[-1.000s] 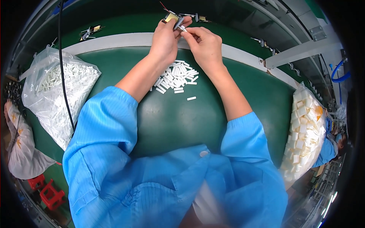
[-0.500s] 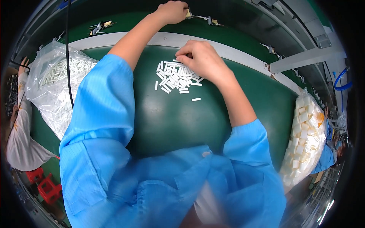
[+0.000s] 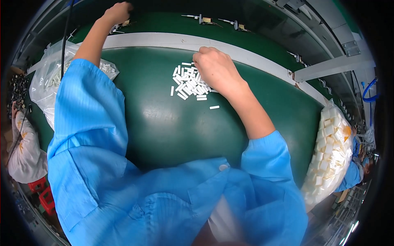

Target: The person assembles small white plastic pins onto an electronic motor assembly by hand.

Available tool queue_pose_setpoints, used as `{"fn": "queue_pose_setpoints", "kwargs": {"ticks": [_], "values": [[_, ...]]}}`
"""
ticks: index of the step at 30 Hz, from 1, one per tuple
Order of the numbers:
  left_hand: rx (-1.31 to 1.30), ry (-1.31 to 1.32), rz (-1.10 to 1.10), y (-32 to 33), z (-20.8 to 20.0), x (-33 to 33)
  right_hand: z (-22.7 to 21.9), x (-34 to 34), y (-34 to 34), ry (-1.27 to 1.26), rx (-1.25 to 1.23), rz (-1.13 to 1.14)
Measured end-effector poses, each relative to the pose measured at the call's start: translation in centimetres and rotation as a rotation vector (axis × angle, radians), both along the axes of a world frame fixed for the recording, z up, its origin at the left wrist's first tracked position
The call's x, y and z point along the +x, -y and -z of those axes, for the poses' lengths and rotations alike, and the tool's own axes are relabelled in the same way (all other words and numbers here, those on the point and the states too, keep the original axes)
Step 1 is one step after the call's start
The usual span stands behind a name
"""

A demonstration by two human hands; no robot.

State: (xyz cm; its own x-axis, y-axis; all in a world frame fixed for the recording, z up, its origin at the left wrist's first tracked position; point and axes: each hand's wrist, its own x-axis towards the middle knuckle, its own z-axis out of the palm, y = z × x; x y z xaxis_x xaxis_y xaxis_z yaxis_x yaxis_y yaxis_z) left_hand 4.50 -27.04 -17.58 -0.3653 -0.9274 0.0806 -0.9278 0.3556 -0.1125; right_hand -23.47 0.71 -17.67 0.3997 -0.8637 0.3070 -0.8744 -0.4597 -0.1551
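Observation:
On the green work surface lies a loose pile of short white rod-like pieces [image 3: 188, 84], with a few strays around it. My right hand [image 3: 216, 69] rests at the pile's far right edge, fingers curled down and closed; whatever the fingertips hold is hidden beneath them. Stretched out to the far left, my left hand [image 3: 117, 14] hovers over the green strip beyond the white rail, right by a small assembly [image 3: 119, 28] with a tan block. Its fingertips are dark and blurred, so its grip cannot be made out.
A clear plastic bag [image 3: 41, 88] of similar white pieces stands at left, partly behind my left sleeve. At right sits a bag of whitish blocks [image 3: 324, 151]. More assemblies [image 3: 201, 19] lie beyond the white rail [image 3: 164, 39]. A black cable [image 3: 63, 45] hangs at left. Other people are at both sides.
My left hand has swung left along the far strip, away from the assembly it was at. The assemblies there have shifted. My right hand has turned slightly, its fingers now more tucked under.

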Motion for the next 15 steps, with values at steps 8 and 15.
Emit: {"fn": "queue_pose_setpoints", "kwargs": {"ticks": [8, 15], "values": [[0.168, 0.049, 0.124, -1.1, -1.3, 2.2, 0.3, 0.0, 0.2, 0.008, 0.027, -0.005], [0.067, -0.319, 0.235, -5.7, -6.6, -9.3, 0.2, -0.2, -0.2, -0.055, 0.063, 0.066]]}}
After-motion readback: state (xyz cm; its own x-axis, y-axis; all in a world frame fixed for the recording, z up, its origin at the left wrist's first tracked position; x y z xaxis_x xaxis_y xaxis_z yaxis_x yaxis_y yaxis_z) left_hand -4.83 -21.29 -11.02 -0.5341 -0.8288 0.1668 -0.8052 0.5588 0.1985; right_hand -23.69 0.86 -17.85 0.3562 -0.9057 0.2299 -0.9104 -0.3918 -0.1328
